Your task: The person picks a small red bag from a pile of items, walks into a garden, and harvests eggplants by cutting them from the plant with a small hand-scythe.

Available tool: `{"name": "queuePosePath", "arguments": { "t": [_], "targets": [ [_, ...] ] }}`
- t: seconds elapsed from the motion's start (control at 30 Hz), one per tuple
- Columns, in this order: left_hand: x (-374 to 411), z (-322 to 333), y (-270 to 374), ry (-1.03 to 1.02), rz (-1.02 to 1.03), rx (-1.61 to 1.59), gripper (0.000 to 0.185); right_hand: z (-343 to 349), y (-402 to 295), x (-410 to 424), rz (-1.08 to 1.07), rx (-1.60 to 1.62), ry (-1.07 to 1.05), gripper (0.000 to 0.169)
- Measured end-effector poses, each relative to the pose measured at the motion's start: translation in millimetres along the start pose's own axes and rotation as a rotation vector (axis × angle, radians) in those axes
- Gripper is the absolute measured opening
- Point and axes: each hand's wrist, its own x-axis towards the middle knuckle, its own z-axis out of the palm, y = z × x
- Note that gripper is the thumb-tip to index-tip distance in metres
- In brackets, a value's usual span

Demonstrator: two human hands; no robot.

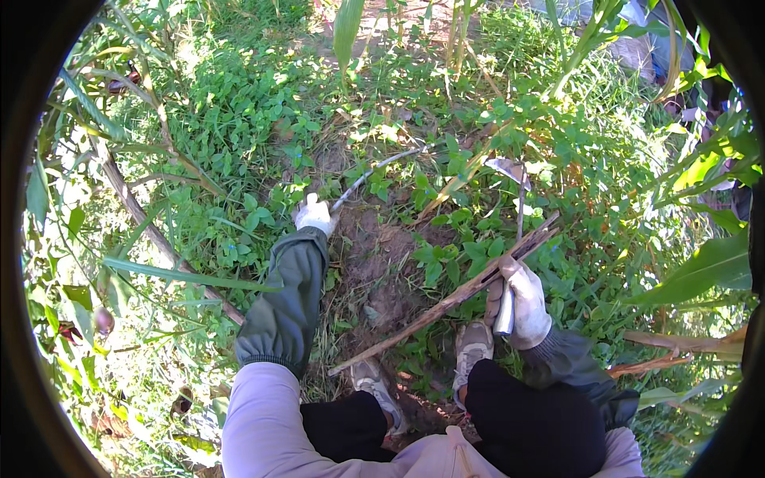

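My left hand (314, 215), in a white glove, reaches forward over the weeds, its fingers around the near end of a thin pale stick (378, 170). The stick's far end lies among low leaves. On the right, my gloved right hand (527, 305) grips a thick, split-ended branch (427, 313) together with a small bladed hand tool. The tool has a metal tube handle (505, 312), a thin dark shaft (521, 206) and a short curved blade (508, 168) pointing away from me. The branch slants down leftward to my left shoe.
Two shoes (475, 346) stand on bare soil (382, 263) among weeds. A long woody stem (146, 221) slants along the left. Maize leaves (705, 275) hang in from the right. Dry stalks (681, 343) lie beside my right sleeve. Greyish sheeting or sacks (633, 54) appear at upper right.
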Motion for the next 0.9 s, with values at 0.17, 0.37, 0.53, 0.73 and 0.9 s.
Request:
{"name": "queuePosePath", "arguments": {
  "t": [0.17,0.37,0.53,0.73,0.9],
  "targets": [
    [13,-63,-8,-0.045,-0.008,-0.099,0.052,7,3,-4,-0.018,0.000,-0.010,0.023],
    [-31,-138,-27,0.166,0.056,-0.047,0.034,1,7,-6,-0.053,-0.041,-0.035,0.025],
    [-124,-128,-75,0.203,-0.104,-0.453,0.032,1,5,-11,-0.063,-0.054,-0.054,0.026],
    [-298,-22,-65,-0.073,-0.451,-1.090,0.033,12,7,-5,-0.114,-0.078,-0.124,0.026],
    [-381,85,-38,-0.106,-0.373,-1.109,0.051,34,9,-16,-0.163,-0.108,-0.207,0.027]
  ]
}}
